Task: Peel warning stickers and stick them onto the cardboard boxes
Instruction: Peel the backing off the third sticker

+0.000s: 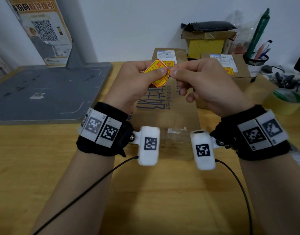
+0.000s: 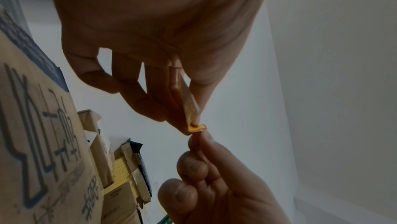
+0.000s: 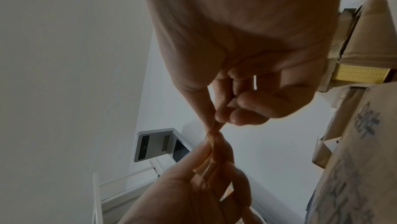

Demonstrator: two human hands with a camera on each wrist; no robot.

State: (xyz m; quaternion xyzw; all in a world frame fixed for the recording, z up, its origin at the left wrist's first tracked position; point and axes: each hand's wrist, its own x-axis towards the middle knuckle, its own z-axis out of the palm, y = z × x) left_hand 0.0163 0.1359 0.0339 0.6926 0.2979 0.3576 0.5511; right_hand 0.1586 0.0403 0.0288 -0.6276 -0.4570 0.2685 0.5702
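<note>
A yellow-and-red warning sticker sheet (image 1: pixel 156 74) is pinched in my left hand (image 1: pixel 161 72) above a long cardboard box (image 1: pixel 162 116) with blue print. My right hand (image 1: pixel 175 72) pinches the sheet's right corner between thumb and forefinger. In the left wrist view the sticker sheet (image 2: pixel 190 103) shows edge-on, its corner (image 2: pixel 197 127) curled over at the right hand's fingertips (image 2: pixel 200 142). The right wrist view shows my right hand (image 3: pixel 217 123) meeting the sticker sheet (image 3: pixel 212 144) held by the left hand (image 3: pixel 189 190). Two more boxes (image 1: pixel 169 55) (image 1: pixel 237 72) behind carry shipping labels and warning stickers.
A grey board (image 1: pixel 44 92) lies on the wooden table (image 1: pixel 162 192) at left, with a QR-code poster (image 1: pixel 44 31) behind it. At back right stand an open box (image 1: pixel 206 43), a mesh pen holder (image 1: pixel 256 60) and a tape roll (image 1: pixel 284 100). Cables trail from both wrists.
</note>
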